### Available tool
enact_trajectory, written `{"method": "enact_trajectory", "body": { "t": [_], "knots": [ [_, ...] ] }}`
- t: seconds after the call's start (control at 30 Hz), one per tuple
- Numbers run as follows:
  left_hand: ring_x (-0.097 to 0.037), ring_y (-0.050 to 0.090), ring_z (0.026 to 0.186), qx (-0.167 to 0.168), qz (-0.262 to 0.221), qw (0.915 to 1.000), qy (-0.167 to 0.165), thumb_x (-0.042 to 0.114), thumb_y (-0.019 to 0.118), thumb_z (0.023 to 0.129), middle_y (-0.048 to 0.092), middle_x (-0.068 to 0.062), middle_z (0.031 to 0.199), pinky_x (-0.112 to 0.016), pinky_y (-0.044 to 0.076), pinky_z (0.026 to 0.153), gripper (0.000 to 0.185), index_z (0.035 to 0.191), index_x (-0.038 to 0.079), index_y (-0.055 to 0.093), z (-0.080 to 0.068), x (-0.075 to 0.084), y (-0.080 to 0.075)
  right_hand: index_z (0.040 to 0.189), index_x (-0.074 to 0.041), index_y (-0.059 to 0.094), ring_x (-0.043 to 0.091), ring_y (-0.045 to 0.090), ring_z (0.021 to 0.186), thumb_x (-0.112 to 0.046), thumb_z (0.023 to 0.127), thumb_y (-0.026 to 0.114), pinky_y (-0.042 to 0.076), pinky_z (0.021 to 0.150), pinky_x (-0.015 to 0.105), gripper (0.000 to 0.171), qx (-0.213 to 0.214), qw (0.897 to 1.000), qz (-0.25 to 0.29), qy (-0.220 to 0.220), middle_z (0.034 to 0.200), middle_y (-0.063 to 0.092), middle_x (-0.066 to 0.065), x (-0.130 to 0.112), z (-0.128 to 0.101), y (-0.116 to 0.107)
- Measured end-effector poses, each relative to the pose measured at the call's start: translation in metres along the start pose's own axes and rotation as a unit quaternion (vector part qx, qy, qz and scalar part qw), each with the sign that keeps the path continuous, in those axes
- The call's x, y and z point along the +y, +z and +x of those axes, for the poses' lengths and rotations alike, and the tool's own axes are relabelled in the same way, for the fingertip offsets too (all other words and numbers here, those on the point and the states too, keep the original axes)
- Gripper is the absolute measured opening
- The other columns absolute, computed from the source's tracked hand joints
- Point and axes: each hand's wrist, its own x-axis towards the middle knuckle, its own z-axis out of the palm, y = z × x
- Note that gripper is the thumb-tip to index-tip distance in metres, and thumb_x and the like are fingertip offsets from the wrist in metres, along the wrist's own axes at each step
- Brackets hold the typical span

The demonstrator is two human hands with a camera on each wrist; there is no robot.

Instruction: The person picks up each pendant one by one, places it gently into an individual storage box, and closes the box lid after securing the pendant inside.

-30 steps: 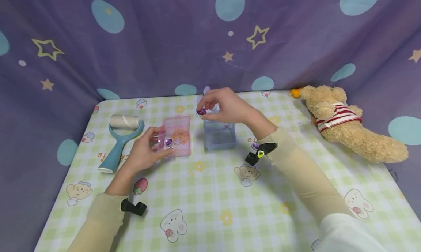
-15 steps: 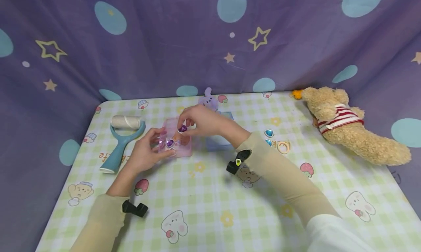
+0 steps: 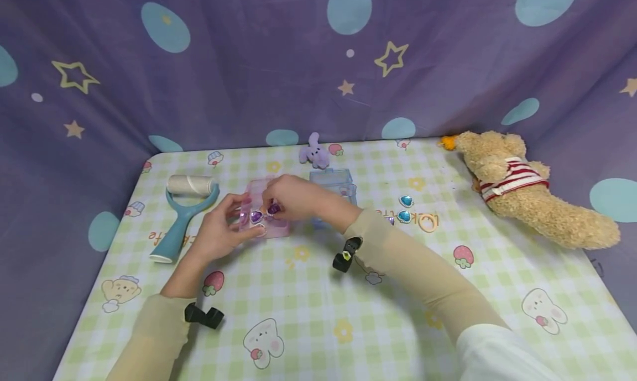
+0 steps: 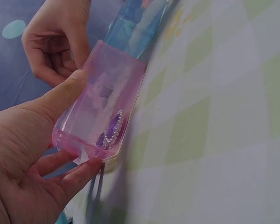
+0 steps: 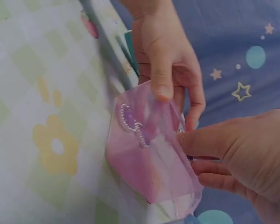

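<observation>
A pink clear plastic box (image 3: pixel 278 231) stands open on the cloth. My left hand (image 3: pixel 225 229) grips its left side, thumb along the near wall and fingers at the far end. Inside lies a purple gem (image 3: pixel 256 217) with a beaded silvery border, also seen through the box wall in the left wrist view. My right hand (image 3: pixel 301 197) pinches another purple gem (image 3: pixel 273 209) at the box opening; in the right wrist view the fingers mostly cover it. Right behind my right hand is a blue clear plastic box (image 3: pixel 330 177), partly hidden by the hand and forearm.
Two blue gems (image 3: pixel 405 209), a purple gem (image 3: pixel 390 220) and a light wooden ring (image 3: pixel 428 223) lie right of the boxes. A lint roller (image 3: pixel 179 220) is at left. A small purple plush (image 3: pixel 316 153) and a teddy bear (image 3: pixel 522 187) are at the back.
My right hand has moved left and down from above the blue box to the pink box, carrying the purple gem. The left hand keeps its hold on the pink box.
</observation>
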Motion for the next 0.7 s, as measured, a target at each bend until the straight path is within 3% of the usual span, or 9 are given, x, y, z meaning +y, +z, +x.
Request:
{"method": "enact_trajectory", "body": {
  "t": [0.3,0.7],
  "knots": [
    [-0.044,0.063,0.136,0.001,-0.004,1.0,-0.004,0.027,0.094,0.084,0.062,-0.019,0.151,-0.054,0.058,0.108,0.077,0.145,0.007,0.052,-0.001,0.0,0.0,0.091,-0.012,0.074,0.012,0.06,0.083,-0.009,0.094,0.078,0.052,0.075,0.022,0.005,-0.058,0.996,-0.071,0.017,0.093,0.072,0.0,-0.007,0.017,0.012],
    [-0.045,0.063,0.135,0.003,-0.005,1.0,0.002,0.025,0.094,0.083,0.063,-0.021,0.15,-0.055,0.058,0.106,0.077,0.145,0.006,0.053,0.0,0.0,0.001,0.092,-0.015,0.077,0.013,0.065,0.08,-0.012,0.095,0.079,0.056,0.073,0.024,0.005,-0.079,0.991,-0.099,0.05,0.089,0.077,-0.002,-0.008,0.028,0.022]
  ]
}}
